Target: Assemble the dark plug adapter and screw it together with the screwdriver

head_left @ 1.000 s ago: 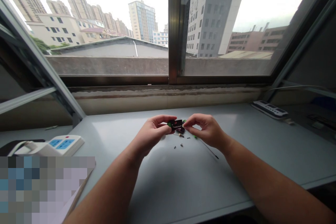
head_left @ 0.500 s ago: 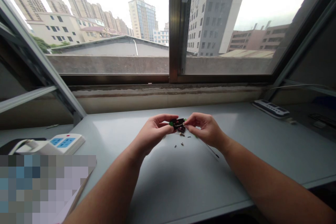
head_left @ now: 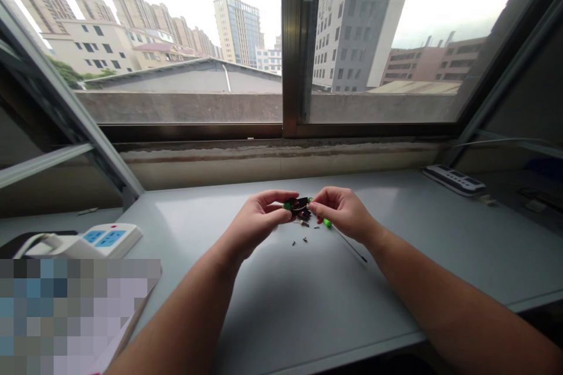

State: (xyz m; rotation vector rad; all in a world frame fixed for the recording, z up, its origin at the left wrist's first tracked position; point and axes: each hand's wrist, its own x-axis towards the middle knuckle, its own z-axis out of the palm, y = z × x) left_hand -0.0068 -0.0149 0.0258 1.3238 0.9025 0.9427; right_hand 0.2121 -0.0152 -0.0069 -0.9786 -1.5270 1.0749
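My left hand [head_left: 257,218] is closed, its thumb and fingers gripping a small black-and-green part [head_left: 301,205] over the desk. At that part's right end, my right hand [head_left: 338,211] pinches with thumb and forefinger; what sits between those fingertips is too small to make out. Just below lie a dark piece [head_left: 303,215] and a small brass-coloured piece [head_left: 305,224]. Nearer me are a few tiny screws [head_left: 305,239]. A screwdriver [head_left: 350,247] with a green handle and thin dark-tipped shaft lies on the desk, partly under my right hand.
The grey desk [head_left: 272,310] runs up to the window wall. A white power strip [head_left: 125,240] with blue sockets stands at left, near a blurred-out patch. Another power strip [head_left: 455,180] lies at the back right. A metal frame [head_left: 116,170] rises at the left.
My right hand has shifted slightly, and more of the screwdriver's green handle shows beneath it. My left hand keeps its hold on the black-and-green part, nearly still.
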